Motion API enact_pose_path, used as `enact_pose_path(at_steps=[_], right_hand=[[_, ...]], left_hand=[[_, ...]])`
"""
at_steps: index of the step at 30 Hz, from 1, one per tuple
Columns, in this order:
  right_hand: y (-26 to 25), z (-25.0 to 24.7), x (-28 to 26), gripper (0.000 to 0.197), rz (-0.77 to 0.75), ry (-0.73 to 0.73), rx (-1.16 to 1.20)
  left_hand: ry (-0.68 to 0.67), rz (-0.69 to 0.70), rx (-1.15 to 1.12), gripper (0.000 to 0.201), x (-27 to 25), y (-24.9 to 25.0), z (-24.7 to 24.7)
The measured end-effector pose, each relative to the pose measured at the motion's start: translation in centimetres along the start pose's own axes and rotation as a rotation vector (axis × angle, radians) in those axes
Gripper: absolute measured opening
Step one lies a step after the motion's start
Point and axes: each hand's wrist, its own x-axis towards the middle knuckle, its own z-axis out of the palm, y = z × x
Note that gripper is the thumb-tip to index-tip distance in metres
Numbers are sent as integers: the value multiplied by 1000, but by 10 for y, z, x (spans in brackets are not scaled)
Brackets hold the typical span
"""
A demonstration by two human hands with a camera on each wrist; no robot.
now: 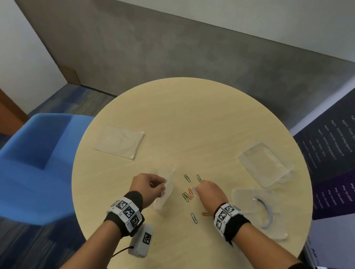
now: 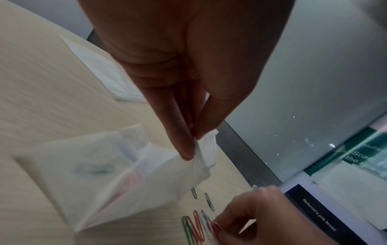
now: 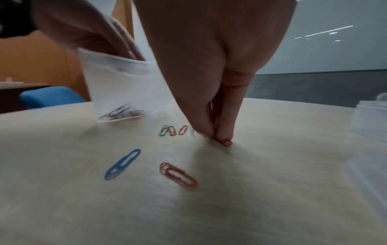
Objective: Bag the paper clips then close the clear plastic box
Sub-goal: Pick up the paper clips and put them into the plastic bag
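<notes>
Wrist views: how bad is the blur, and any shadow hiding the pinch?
Left wrist: the bag is smeared and the left hand dark and backlit. Right wrist: near clips streak, and the right hand casts a shadow on the table, yet the pinched red clip stays readable.

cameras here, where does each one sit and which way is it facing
Head: worn on the head, looking down at the round table; both forearms, left hand and right hand show.
Left wrist: looks along the left hand's fingers pinching the plastic bag.
Right wrist: low over the table, looks along the right hand's fingertips on a red paper clip.
Shared: both wrist views show the bag and loose clips.
</notes>
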Motion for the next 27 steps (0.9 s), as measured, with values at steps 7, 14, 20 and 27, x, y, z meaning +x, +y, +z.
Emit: enact_pose_path(at_steps=[7, 14, 20, 27], right_hand=[[39, 2, -2, 10, 345, 261, 831], [-13, -34, -22, 26, 175, 129, 1870], [-54, -30, -17, 13, 243, 205, 1597], [-65, -20, -11, 26, 256, 294, 1225]], left_hand=[[8, 11, 23, 22, -7, 6, -2], [2, 9, -3, 21, -10, 9, 12], [37, 48, 71, 20, -12, 13, 18], [78, 31, 44, 22, -9, 10, 13]])
